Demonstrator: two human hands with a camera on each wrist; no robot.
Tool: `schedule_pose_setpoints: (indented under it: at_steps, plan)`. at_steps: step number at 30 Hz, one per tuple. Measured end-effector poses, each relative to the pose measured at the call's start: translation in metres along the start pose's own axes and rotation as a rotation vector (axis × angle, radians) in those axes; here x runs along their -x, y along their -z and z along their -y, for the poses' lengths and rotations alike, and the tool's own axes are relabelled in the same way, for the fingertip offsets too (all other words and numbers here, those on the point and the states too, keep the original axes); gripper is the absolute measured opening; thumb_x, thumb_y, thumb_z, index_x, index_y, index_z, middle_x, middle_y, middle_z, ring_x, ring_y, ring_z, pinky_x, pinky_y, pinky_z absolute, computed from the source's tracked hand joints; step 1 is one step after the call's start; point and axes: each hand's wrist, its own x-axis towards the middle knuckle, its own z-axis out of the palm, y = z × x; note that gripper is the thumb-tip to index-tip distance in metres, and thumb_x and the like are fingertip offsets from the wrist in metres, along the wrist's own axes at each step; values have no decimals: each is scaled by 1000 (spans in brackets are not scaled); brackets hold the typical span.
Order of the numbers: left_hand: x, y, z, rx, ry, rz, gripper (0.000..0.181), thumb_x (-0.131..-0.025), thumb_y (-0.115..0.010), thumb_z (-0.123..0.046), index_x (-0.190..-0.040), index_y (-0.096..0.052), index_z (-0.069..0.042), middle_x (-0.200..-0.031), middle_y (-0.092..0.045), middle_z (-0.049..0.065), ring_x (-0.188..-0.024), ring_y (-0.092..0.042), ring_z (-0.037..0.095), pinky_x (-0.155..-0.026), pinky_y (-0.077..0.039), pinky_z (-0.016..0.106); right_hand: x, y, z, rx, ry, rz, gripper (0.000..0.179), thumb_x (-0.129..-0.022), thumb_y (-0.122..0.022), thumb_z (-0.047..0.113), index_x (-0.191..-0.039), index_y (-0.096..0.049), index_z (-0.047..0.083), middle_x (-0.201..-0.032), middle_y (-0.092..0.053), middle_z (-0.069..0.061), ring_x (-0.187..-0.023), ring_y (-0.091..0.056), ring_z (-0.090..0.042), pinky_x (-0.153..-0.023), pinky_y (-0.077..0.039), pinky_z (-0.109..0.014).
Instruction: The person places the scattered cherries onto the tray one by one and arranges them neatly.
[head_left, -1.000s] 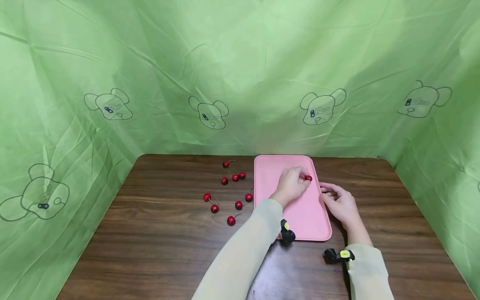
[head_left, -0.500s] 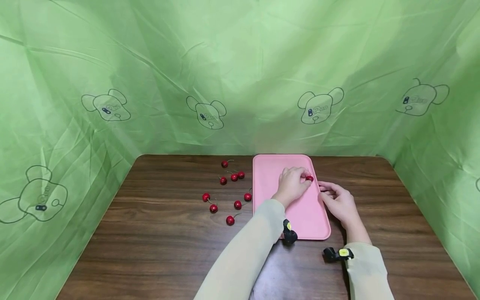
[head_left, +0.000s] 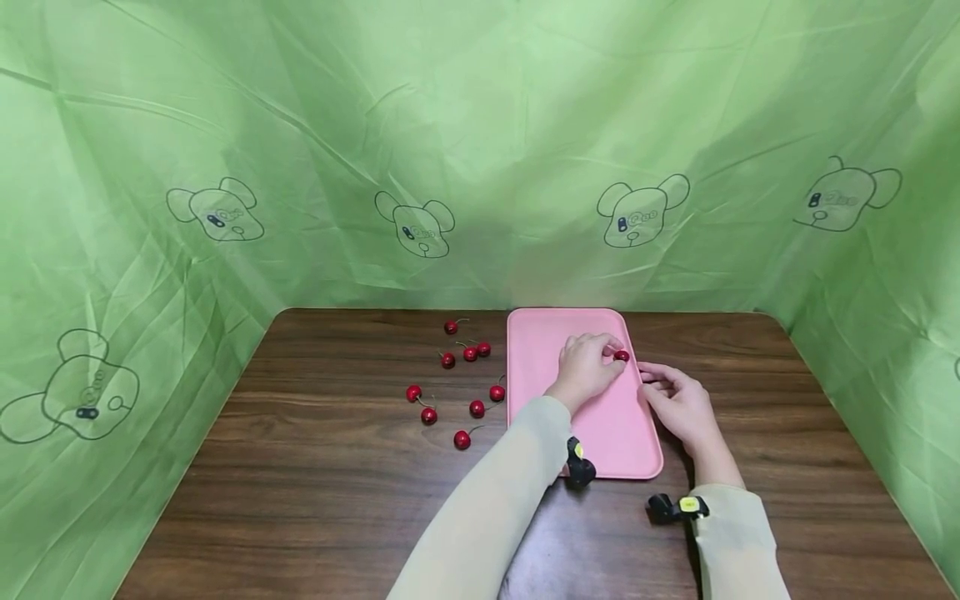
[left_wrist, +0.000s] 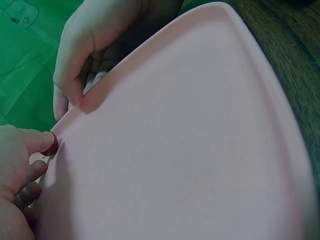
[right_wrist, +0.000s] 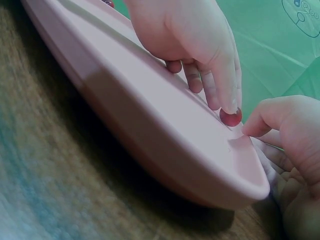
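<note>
In the head view my left hand reaches across the pink tray and pinches a red cherry just inside the tray's right rim. The left wrist view has the same cherry at the fingertips, close over the tray's edge. From the right side my right hand grips the tray's rim, its thumb on the lip and its other fingers curled at the outer side. Both hands stand near each other in the right wrist view, with the cherry low against the tray floor.
Left of the tray, several more cherries with stems lie scattered on the dark wooden table; the closest cherry is right by the tray's left rim. A green printed curtain encloses the table at the back and sides.
My left hand has shifted the cherry slightly rightward, nearer the tray's right rim. My right hand keeps its grip on the rim, and the other cherries stay where they were.
</note>
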Motion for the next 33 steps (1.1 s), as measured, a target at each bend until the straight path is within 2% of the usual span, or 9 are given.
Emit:
schedule_pose_setpoints:
  at_steps: [8,17,22,27,33]
  plan:
    - [-2,-1,5,37,-33,-6,27,-98,-82,-33,-124,-78,-24,-117,-79,-12,-111,-60,5,-101,-40,25,0,0,-3,15,-1,-3,39,-99,-73,10,-137,-73,1,-119,-77,-21,-86,-63,1,-73,-50,-12]
    - [-3,0,6,46,-38,-5,28,-98,-83,-31,-124,-78,-23,-116,-79,-11,-111,-62,6,-102,-41,25,-1,-1,-6,11,7,-2,39,-99,-73,10,-137,-73,1,-119,-77,-21,-85,-63,2,-72,-50,-13]
    - [-6,5,10,49,-99,9,33,-97,-82,-29,-128,-74,-20,-112,-77,-9,-107,-62,4,-105,-43,26,-1,-1,-4,18,3,0,40,-100,-73,11,-138,-72,0,-119,-77,-21,-85,-63,2,-73,-50,-12]
    - [0,29,8,-10,-161,50,41,-99,-79,-31,-137,-69,-20,-116,-74,-7,-111,-62,7,-106,-46,33,1,1,-1,49,-22,7,40,-100,-72,12,-139,-72,2,-120,-77,-20,-88,-63,-1,-74,-50,-13]
    - [6,69,12,2,-220,80,47,-101,-78,-29,-145,-65,-16,-125,-74,1,-116,-66,13,-102,-49,30,2,1,2,59,-35,14,40,-101,-71,14,-140,-71,3,-121,-76,-20,-90,-63,-3,-75,-50,-14]
